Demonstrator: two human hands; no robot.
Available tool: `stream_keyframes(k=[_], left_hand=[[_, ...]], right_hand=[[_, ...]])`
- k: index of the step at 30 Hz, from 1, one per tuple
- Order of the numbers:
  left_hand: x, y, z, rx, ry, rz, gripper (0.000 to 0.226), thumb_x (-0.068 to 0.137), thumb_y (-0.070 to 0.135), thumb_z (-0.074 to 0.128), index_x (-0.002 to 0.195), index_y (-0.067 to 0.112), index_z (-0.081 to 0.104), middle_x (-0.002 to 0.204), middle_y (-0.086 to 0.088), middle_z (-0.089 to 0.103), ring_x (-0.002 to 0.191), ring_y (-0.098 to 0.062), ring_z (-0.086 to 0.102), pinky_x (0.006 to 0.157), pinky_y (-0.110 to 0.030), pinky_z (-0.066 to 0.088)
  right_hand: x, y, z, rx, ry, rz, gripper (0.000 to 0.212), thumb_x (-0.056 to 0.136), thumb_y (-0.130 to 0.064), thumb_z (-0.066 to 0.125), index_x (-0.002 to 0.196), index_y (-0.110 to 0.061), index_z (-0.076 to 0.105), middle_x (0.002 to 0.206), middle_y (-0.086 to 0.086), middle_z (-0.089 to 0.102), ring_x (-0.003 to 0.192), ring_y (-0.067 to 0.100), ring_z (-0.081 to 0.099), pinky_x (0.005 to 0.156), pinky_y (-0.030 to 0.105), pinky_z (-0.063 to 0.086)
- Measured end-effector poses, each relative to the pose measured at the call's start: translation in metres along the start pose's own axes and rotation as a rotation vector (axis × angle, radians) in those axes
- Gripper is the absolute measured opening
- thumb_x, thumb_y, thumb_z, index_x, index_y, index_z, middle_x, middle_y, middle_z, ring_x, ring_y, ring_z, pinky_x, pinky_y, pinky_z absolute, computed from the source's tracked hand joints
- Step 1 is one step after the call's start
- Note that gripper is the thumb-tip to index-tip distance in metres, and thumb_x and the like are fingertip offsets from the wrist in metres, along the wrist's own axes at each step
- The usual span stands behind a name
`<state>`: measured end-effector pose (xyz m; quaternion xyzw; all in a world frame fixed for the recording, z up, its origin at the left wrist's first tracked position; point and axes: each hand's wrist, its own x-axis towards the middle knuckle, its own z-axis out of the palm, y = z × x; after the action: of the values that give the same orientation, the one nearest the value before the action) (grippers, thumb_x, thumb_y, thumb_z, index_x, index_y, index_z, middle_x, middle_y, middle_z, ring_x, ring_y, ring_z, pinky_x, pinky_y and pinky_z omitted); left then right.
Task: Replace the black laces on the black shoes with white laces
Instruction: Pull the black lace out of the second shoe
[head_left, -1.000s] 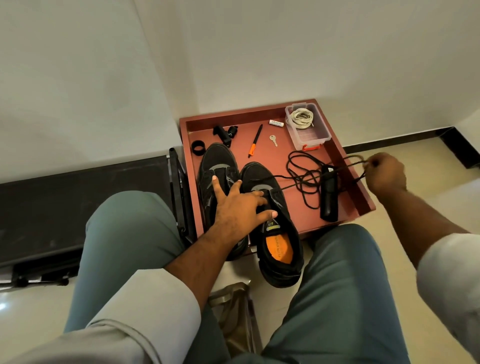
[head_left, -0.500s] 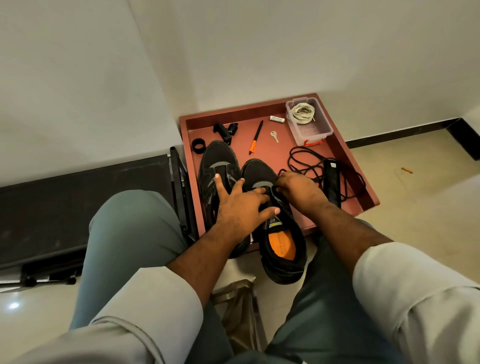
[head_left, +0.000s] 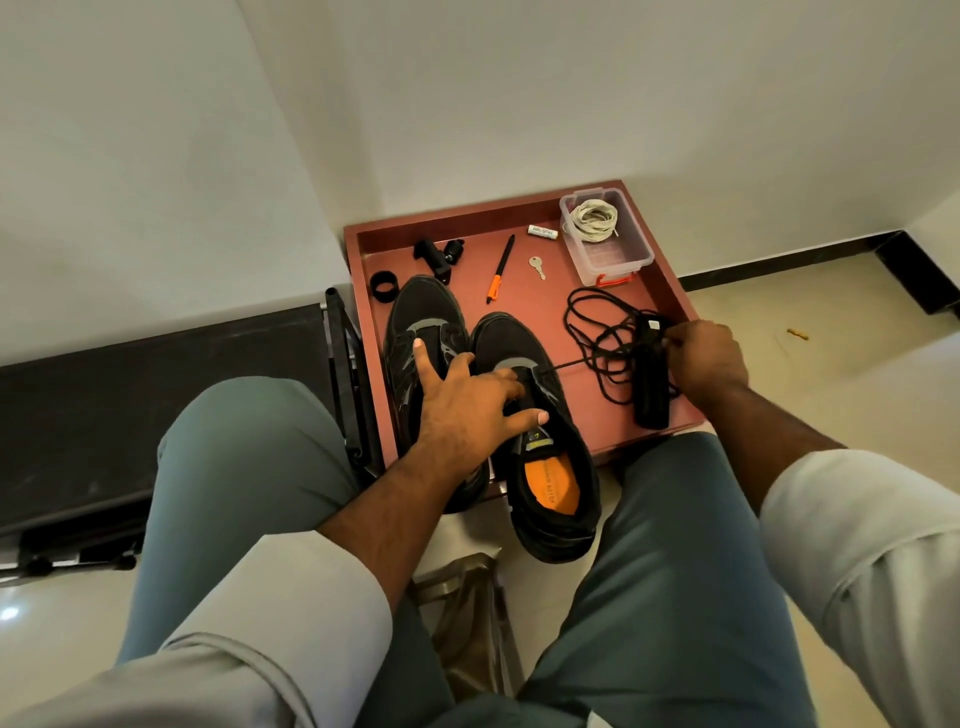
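Shoes number two; right hand pinches one black lace.

right hand is moving from the right shoe toward the tray's right side | black lace is being drawn taut

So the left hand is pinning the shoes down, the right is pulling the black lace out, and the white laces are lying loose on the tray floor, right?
Not quite: the head view shows the white laces coiled inside the clear plastic box, not loose on the tray. The rest holds: left hand on the shoes, right hand pulling the black lace.
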<state>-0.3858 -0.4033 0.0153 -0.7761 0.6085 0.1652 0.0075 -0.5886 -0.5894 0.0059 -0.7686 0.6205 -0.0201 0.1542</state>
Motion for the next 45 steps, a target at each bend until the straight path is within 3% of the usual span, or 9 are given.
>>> stream_keyframes(k=[6, 12, 17, 22, 27, 31, 35, 40, 45], left_hand=[[0.001, -0.003, 0.001, 0.018, 0.049, -0.033, 0.047, 0.088, 0.070, 0.042, 0.115, 0.039, 0.065, 0.125, 0.019, 0.060, 0.139, -0.023, 0.029, 0.108, -0.068, -0.014], [-0.001, 0.003, 0.004, -0.066, 0.071, -0.003, 0.046, 0.094, 0.062, 0.038, 0.133, 0.040, 0.051, 0.147, 0.018, 0.043, 0.144, -0.022, 0.024, 0.109, -0.067, -0.016], [-0.002, 0.007, -0.003, -0.747, 0.249, 0.110, 0.067, 0.094, 0.041, 0.058, 0.152, 0.031, 0.026, 0.159, 0.008, 0.023, 0.145, -0.009, 0.021, 0.121, -0.041, 0.014], [-0.013, 0.010, -0.014, -1.172, 0.241, 0.125, 0.024, 0.094, 0.013, 0.062, 0.116, 0.009, 0.068, 0.110, -0.003, 0.071, 0.104, -0.011, 0.065, 0.097, -0.036, 0.051], [-0.030, 0.013, -0.019, -1.393, -0.028, 0.062, 0.015, 0.093, 0.004, 0.060, 0.101, -0.008, 0.065, 0.077, -0.010, 0.068, 0.063, -0.007, 0.065, 0.067, -0.020, 0.052], [-0.043, 0.026, -0.010, -1.390, -0.086, 0.029, 0.012, 0.095, 0.008, 0.060, 0.098, -0.002, 0.066, 0.071, -0.007, 0.065, 0.054, -0.011, 0.060, 0.055, -0.022, 0.050], [-0.046, 0.032, -0.002, -1.106, -0.041, 0.121, 0.007, 0.092, 0.012, 0.064, 0.091, 0.008, 0.070, 0.073, -0.011, 0.069, 0.058, -0.013, 0.064, 0.057, -0.028, 0.055], [-0.047, 0.029, 0.003, -0.620, -0.187, 0.330, 0.043, 0.086, 0.040, 0.069, 0.123, 0.020, 0.065, 0.108, 0.002, 0.070, 0.095, -0.008, 0.065, 0.087, -0.033, 0.054], [-0.054, 0.033, 0.011, -0.070, -0.315, 0.514, 0.046, 0.080, 0.045, 0.073, 0.112, 0.015, 0.063, 0.098, 0.001, 0.064, 0.093, -0.018, 0.060, 0.076, -0.031, 0.049]], right_hand=[[0.005, 0.002, -0.013, 0.055, 0.111, 0.142, 0.025, 0.097, -0.017, 0.053, 0.110, -0.003, 0.069, 0.106, 0.021, 0.067, 0.092, 0.038, 0.064, 0.081, 0.037, 0.051], [-0.030, -0.032, -0.016, 0.305, -0.042, -0.233, 0.021, 0.094, -0.013, 0.059, 0.112, -0.010, 0.069, 0.105, 0.005, 0.070, 0.093, 0.014, 0.063, 0.087, 0.030, 0.052], [-0.080, -0.066, -0.017, 0.587, 0.030, -0.477, 0.015, 0.089, -0.010, 0.065, 0.102, -0.012, 0.073, 0.085, -0.016, 0.064, 0.080, -0.004, 0.061, 0.076, 0.018, 0.051], [-0.100, -0.072, -0.017, 0.573, 0.107, -0.610, 0.014, 0.087, -0.013, 0.069, 0.100, -0.016, 0.075, 0.089, -0.016, 0.060, 0.092, 0.008, 0.059, 0.080, 0.023, 0.048], [-0.112, -0.078, -0.016, 0.792, 0.194, -0.291, 0.017, 0.091, -0.014, 0.064, 0.106, -0.018, 0.071, 0.090, -0.004, 0.069, 0.084, 0.009, 0.065, 0.077, 0.029, 0.054], [-0.138, -0.086, -0.008, 1.433, -0.088, 0.240, 0.017, 0.099, -0.022, 0.050, 0.115, -0.019, 0.055, 0.094, 0.002, 0.069, 0.087, 0.015, 0.067, 0.086, 0.038, 0.054], [-0.176, -0.080, 0.016, 1.443, -0.409, 0.385, 0.046, 0.095, -0.043, 0.053, 0.109, -0.001, 0.063, 0.091, 0.018, 0.067, 0.080, 0.028, 0.062, 0.078, 0.044, 0.053], [-0.161, -0.076, 0.001, 1.609, -0.204, 0.407, 0.021, 0.100, -0.023, 0.049, 0.090, -0.012, 0.064, 0.089, 0.004, 0.072, 0.074, 0.011, 0.069, 0.072, 0.032, 0.055], [-0.156, -0.074, -0.002, 1.727, -0.113, 0.442, 0.023, 0.102, -0.030, 0.043, 0.086, -0.016, 0.053, 0.062, 0.000, 0.057, 0.054, 0.013, 0.052, 0.058, 0.027, 0.046]])
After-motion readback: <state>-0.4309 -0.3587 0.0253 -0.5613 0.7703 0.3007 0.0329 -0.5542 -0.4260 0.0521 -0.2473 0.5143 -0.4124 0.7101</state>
